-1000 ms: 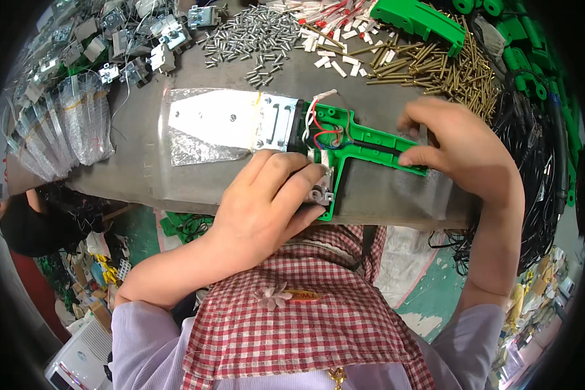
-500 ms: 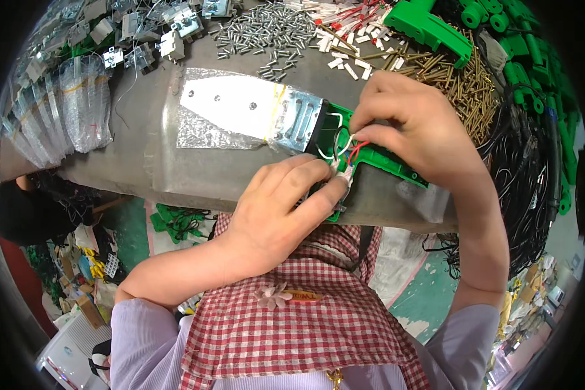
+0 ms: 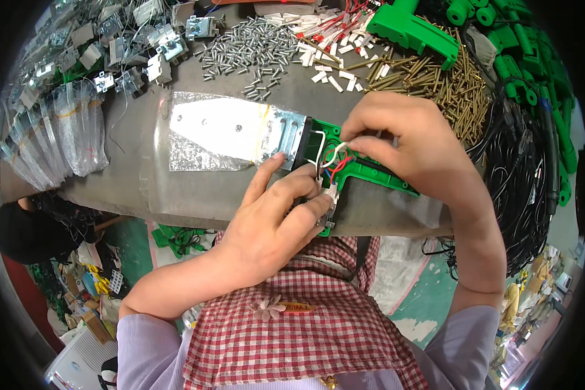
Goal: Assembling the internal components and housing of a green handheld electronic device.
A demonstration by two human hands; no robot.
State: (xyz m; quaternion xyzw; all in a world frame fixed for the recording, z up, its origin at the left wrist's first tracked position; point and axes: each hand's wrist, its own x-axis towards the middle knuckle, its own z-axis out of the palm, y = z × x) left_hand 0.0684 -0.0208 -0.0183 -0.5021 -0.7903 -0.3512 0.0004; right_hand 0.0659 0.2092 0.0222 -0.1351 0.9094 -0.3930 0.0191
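Note:
An opened green plastic tool housing [image 3: 377, 177] lies at the table's near edge, with white, black, blue and red wires inside. From its left side extends a metal blade-shaped plate [image 3: 218, 128] in clear plastic film, with a slotted metal bracket [image 3: 283, 135]. My left hand [image 3: 273, 218] rests over the housing's near part. Its index finger reaches onto the bracket, while its thumb and other fingers close around a white wire connector [image 3: 332, 193]. Between thumb and forefinger, my right hand [image 3: 406, 133] pinches a white wire [image 3: 338, 151] above the housing. Its fingertips partly cover the wire's end.
Behind the housing lie heaps of silver screws [image 3: 247, 49], white connector pieces [image 3: 335, 65] and long brass-coloured screws [image 3: 458, 91]. Green housings [image 3: 416, 32] and black cables [image 3: 523, 195] crowd the right. Bagged parts [image 3: 78, 130] and metal switch-like units [image 3: 120, 52] sit left.
The whole view has shifted, so the table appears lower and further left. My left index finger has stretched out onto the metal bracket. My right hand keeps its pinch near the wires.

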